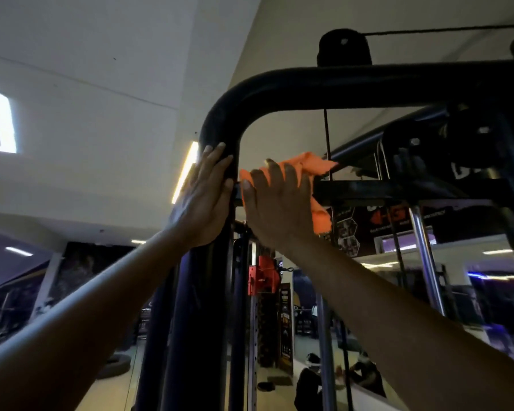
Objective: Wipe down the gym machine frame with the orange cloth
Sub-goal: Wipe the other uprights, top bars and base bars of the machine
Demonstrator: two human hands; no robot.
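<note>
The black gym machine frame (309, 81) curves overhead from an upright post into a top bar, with a flat crossbar (398, 189) below it. My left hand (204, 197) lies flat against the upright post, fingers straight and pointing up. My right hand (276, 203) presses the orange cloth (312, 166) onto the left end of the crossbar, fingers spread over the cloth. Part of the cloth hangs down behind my right hand.
A black pulley wheel (343, 48) with a cable sits above the top bar. Chrome guide rods (425, 256) and dark cables run down at the right. A red bracket (261, 277) sits on a perforated upright behind. Below is a mirror showing people.
</note>
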